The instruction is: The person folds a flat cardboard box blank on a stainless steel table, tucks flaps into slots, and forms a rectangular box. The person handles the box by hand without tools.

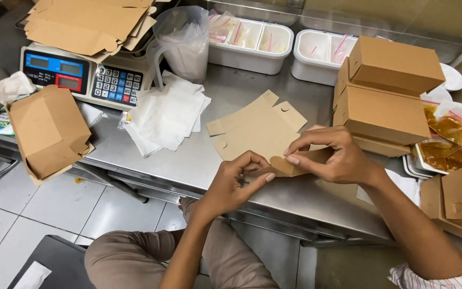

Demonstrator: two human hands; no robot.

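1. Left hand [236, 179]: I see its grip narrow, thumb and fingertips pinched on the near tab of a brown cardboard box blank [290, 160] just above the front edge of the steel desk [204, 155]. Risk, in my judgement: a pinch this close to the fold could crease or tear the tab.
2. Right hand [332, 155]: its grip is closed on the same blank from above, fingers curled over the folded flap. With both hands on one small corner, the rest of the blank is unsupported and may spring open or slide off the desk edge toward the lap.
3. Flat blanks [258, 126] lie just beyond the hands, overlapping. A sweep of the wrist could push them askew.
4. White paper sheets [164, 115] lie loosely fanned to the left, one corner over the desk front; they could slip to the floor.
5. An open assembled box [49, 131] overhangs the left end of the desk and looks liable to tip.
6. Stacked closed boxes [386, 91] stand close by the right forearm; an elbow move could topple them onto the bagged brown sauce packets [453, 142].
7. Far left, the digital scale [81, 72] carries folded cardboard [89, 24], which could slide off.
8. White bins [252, 40] sit at the back, well apart from the work.
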